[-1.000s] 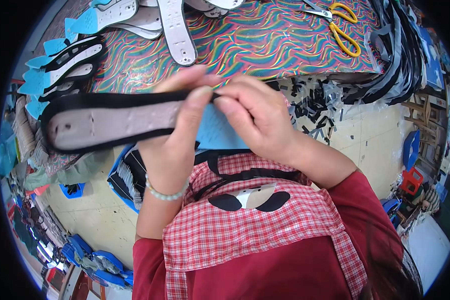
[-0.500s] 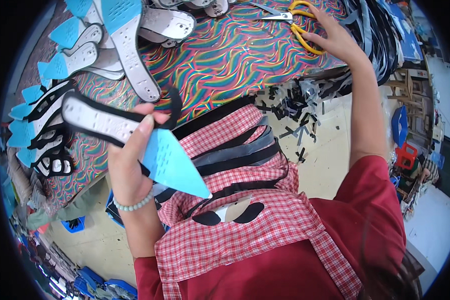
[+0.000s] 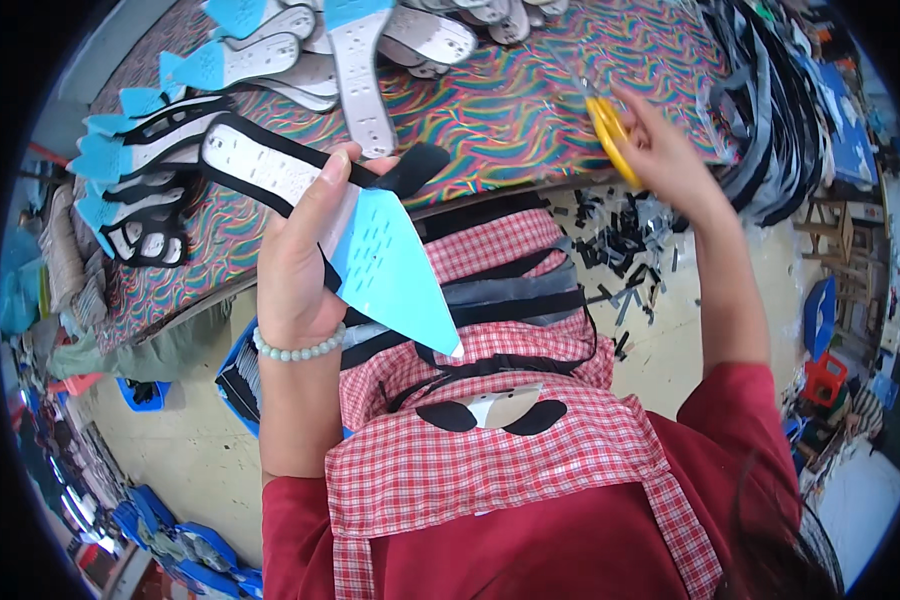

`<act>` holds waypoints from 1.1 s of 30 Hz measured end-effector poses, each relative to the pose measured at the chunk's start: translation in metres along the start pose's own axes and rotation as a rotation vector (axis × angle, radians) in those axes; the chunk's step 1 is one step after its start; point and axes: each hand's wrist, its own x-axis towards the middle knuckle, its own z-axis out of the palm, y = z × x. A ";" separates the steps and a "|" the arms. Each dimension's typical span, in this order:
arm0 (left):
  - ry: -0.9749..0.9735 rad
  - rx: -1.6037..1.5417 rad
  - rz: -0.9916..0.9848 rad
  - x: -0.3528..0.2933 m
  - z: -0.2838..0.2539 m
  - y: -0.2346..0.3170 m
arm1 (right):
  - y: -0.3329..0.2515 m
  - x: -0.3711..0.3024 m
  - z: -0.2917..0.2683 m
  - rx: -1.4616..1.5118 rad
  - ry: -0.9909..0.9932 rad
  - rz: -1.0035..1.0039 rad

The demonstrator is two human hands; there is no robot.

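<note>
My left hand (image 3: 305, 245), a bead bracelet at its wrist, grips a shoe insole (image 3: 390, 262) with a white perforated heel part and a light blue pointed end. Black strip runs along the insole's white edge, and its loose end (image 3: 420, 170) sticks out to the right past my fingers. In my right hand (image 3: 670, 160) are yellow-handled scissors (image 3: 612, 138), held over the table's front edge, apart from the insole. Their blades are blurred and point away from me.
More insoles (image 3: 245, 62) lie piled on the patterned table (image 3: 510, 110); several black-edged ones (image 3: 150, 150) sit at its left. Long black and grey strips (image 3: 770, 120) hang at the right. Black scraps (image 3: 625, 240) litter the floor. Further strips lie across my checked apron (image 3: 500, 455).
The scissors have turned in my right hand, their handles now close together, and come slightly nearer. My left hand and insole show higher and further right as the view has shifted.
</note>
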 end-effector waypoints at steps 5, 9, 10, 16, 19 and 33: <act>0.012 -0.309 -0.153 0.009 -0.010 -0.003 | -0.047 -0.083 0.084 0.299 -0.260 -0.274; -0.168 -0.384 -0.253 0.011 -0.017 -0.009 | -0.065 -0.077 0.112 0.325 -0.393 -0.302; -0.158 -0.365 -0.254 0.011 -0.016 -0.009 | -0.071 -0.073 0.112 0.347 -0.405 -0.242; -0.036 -0.163 -0.178 0.017 -0.007 -0.007 | -0.061 -0.063 0.106 0.091 -0.067 -0.358; 0.090 0.065 0.023 0.021 0.003 -0.007 | -0.028 -0.042 0.081 -0.113 0.165 -0.255; -0.178 0.543 0.601 0.034 0.018 -0.027 | -0.087 -0.006 0.124 0.059 0.169 -0.607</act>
